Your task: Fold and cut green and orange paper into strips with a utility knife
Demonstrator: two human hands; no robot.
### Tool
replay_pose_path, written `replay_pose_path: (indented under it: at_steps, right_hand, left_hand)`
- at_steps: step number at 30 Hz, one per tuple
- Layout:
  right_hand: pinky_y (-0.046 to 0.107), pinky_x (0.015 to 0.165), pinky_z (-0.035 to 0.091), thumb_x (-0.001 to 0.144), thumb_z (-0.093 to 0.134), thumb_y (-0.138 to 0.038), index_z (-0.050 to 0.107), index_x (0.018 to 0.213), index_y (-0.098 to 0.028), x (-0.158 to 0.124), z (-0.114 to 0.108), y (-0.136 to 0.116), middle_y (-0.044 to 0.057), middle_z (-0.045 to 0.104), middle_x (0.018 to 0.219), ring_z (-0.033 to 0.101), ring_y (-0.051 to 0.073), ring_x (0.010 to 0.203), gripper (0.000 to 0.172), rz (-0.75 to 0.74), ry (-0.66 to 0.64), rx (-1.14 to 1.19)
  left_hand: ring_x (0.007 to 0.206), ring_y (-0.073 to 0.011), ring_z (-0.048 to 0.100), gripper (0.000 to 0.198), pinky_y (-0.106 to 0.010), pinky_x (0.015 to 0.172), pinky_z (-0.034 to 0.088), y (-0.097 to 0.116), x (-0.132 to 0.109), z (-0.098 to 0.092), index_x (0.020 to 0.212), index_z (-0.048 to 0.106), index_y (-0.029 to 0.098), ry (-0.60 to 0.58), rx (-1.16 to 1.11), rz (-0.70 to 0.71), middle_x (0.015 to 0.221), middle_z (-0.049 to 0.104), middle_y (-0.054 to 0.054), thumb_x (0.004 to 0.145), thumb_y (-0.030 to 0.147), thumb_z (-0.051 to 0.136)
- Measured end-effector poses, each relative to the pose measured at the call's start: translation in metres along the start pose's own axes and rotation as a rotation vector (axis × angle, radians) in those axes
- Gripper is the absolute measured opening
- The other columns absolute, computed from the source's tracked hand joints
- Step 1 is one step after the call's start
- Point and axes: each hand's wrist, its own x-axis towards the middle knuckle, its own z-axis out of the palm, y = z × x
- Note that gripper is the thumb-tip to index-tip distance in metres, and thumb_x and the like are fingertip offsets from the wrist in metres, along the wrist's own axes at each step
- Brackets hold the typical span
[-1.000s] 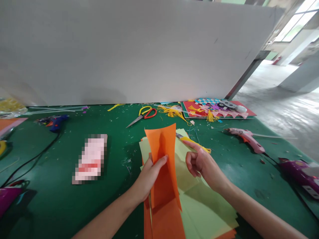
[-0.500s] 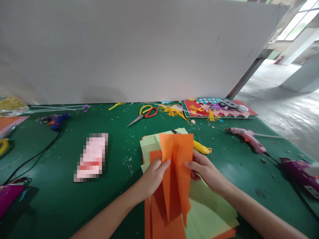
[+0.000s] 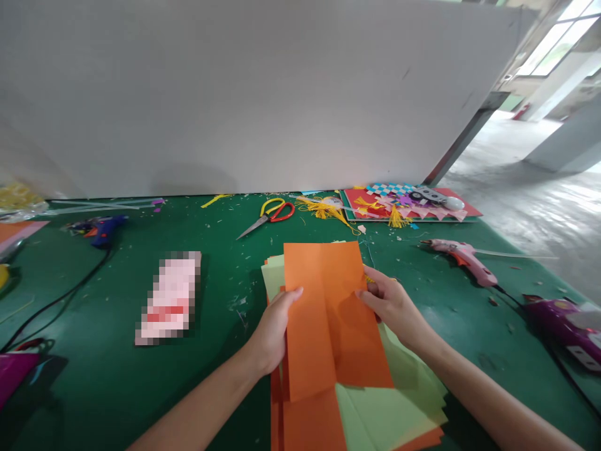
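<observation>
An orange sheet of paper [image 3: 328, 313] with a crease down its middle is held up between my two hands. My left hand [image 3: 277, 326] pinches its left edge, thumb on the front. On the right edge, my right hand [image 3: 392, 304] grips it the same way, with its other fingers behind the paper. Below lies a pile of light green paper [image 3: 399, 388] and more orange paper [image 3: 310, 426], partly covered by the held sheet. A bit of something yellow shows beside my right fingers, mostly hidden.
Scissors [image 3: 270, 217] with red and yellow handles lie behind the pile. Yellow tassels [image 3: 323, 208] and a red board [image 3: 451, 210] with paper trimmings sit along the white panel [image 3: 244, 100]. A pink glue gun [image 3: 464, 258] is at right, a blue one [image 3: 106, 232] at left, near a pixelated pink item [image 3: 169, 294].
The folded orange sheet has been opened out wider and flatter. My left hand has moved slightly left, my right hand slightly right, and the yellow-handled tool behind is now mostly covered.
</observation>
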Motion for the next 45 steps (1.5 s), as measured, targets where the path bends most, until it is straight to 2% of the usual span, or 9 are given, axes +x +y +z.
replay_pose_path:
  at_steps: [6, 9, 13, 18, 22, 26, 33, 40, 45]
  right_hand:
    - [0.021, 0.043, 0.02, 0.081, 0.049, -0.019, 0.041, 0.138, -0.013, -0.005, 0.008, 0.002, -0.011, 0.024, 0.051, 0.022, 0.009, 0.046, 0.058, -0.14, 0.13, -0.218]
    - [0.022, 0.043, 0.028, 0.088, 0.048, -0.031, 0.038, 0.14, -0.016, -0.01, 0.012, 0.003, -0.008, 0.035, 0.053, 0.031, 0.011, 0.048, 0.055, -0.231, 0.048, -0.172]
    - [0.026, 0.053, 0.045, 0.095, 0.039, -0.045, 0.041, 0.139, -0.024, -0.017, 0.016, 0.004, 0.005, 0.062, 0.087, 0.052, 0.016, 0.064, 0.049, -0.395, -0.118, -0.192]
    - [0.036, 0.072, 0.055, 0.087, 0.04, -0.063, 0.029, 0.145, -0.024, -0.019, 0.02, 0.012, 0.014, 0.055, 0.121, 0.059, 0.023, 0.086, 0.07, -0.56, -0.082, -0.373]
    - [0.05, 0.103, 0.038, 0.082, 0.03, -0.074, 0.014, 0.15, -0.026, -0.019, 0.018, 0.015, 0.013, 0.029, 0.148, 0.034, 0.033, 0.132, 0.085, -0.655, -0.048, -0.424]
    - [0.052, 0.112, 0.019, 0.083, 0.023, -0.074, 0.013, 0.15, -0.027, -0.019, 0.015, 0.011, 0.007, 0.01, 0.157, 0.011, 0.032, 0.142, 0.082, -0.662, -0.102, -0.411]
    - [0.05, 0.109, 0.028, 0.084, 0.035, -0.071, 0.014, 0.15, -0.026, -0.019, 0.019, 0.007, 0.007, 0.002, 0.158, 0.008, 0.033, 0.142, 0.082, -0.661, -0.126, -0.566]
    - [0.048, 0.106, 0.034, 0.084, 0.049, -0.063, 0.017, 0.15, -0.023, -0.019, 0.024, 0.007, 0.011, 0.006, 0.157, 0.013, 0.033, 0.141, 0.083, -0.625, -0.137, -0.644]
    - [0.046, 0.106, 0.036, 0.084, 0.055, -0.054, 0.014, 0.15, -0.024, -0.019, 0.026, 0.008, 0.012, 0.006, 0.157, 0.013, 0.031, 0.142, 0.084, -0.608, -0.144, -0.642]
  left_hand:
    - [0.109, -0.0318, 0.059, 0.03, -0.039, 0.089, 0.043, -0.012, 0.003, -0.007, 0.093, 0.067, 0.018, 0.004, 0.206, 0.047, 0.102, 0.071, -0.01, 0.077, 0.043, 0.066]
    - [0.113, -0.031, 0.057, 0.03, -0.038, 0.091, 0.043, -0.016, 0.001, -0.004, 0.094, 0.068, 0.018, -0.037, 0.244, 0.058, 0.108, 0.07, -0.009, 0.079, 0.045, 0.065]
    - [0.114, -0.0304, 0.057, 0.038, -0.041, 0.095, 0.042, -0.017, -0.001, -0.001, 0.111, 0.065, 0.02, -0.175, 0.173, 0.034, 0.117, 0.067, -0.009, 0.084, 0.046, 0.06]
    - [0.125, -0.0269, 0.049, 0.04, -0.038, 0.107, 0.032, -0.021, -0.002, -0.002, 0.116, 0.064, 0.02, -0.212, 0.243, 0.083, 0.127, 0.061, -0.007, 0.085, 0.045, 0.06]
    - [0.123, -0.0292, 0.05, 0.04, -0.041, 0.106, 0.033, -0.024, -0.001, -0.003, 0.117, 0.063, 0.017, -0.24, 0.262, 0.034, 0.126, 0.061, -0.01, 0.085, 0.041, 0.059]
    - [0.112, -0.03, 0.059, 0.038, -0.043, 0.097, 0.042, -0.026, 0.0, -0.001, 0.12, 0.061, 0.017, -0.3, 0.188, 0.027, 0.119, 0.065, -0.012, 0.086, 0.034, 0.059]
    - [0.096, -0.0285, 0.066, 0.057, -0.036, 0.079, 0.051, -0.02, -0.007, 0.005, 0.124, 0.058, 0.021, -0.212, 0.052, 0.027, 0.107, 0.071, -0.008, 0.069, 0.006, 0.062]
    - [0.098, -0.0331, 0.065, 0.057, -0.042, 0.076, 0.052, -0.01, -0.009, 0.007, 0.131, 0.05, 0.022, -0.153, -0.108, -0.02, 0.11, 0.07, -0.011, 0.078, 0.038, 0.065]
    - [0.093, -0.0303, 0.067, 0.057, -0.04, 0.074, 0.053, -0.012, -0.008, 0.007, 0.132, 0.048, 0.025, -0.086, -0.095, 0.012, 0.104, 0.072, -0.009, 0.078, 0.032, 0.066]
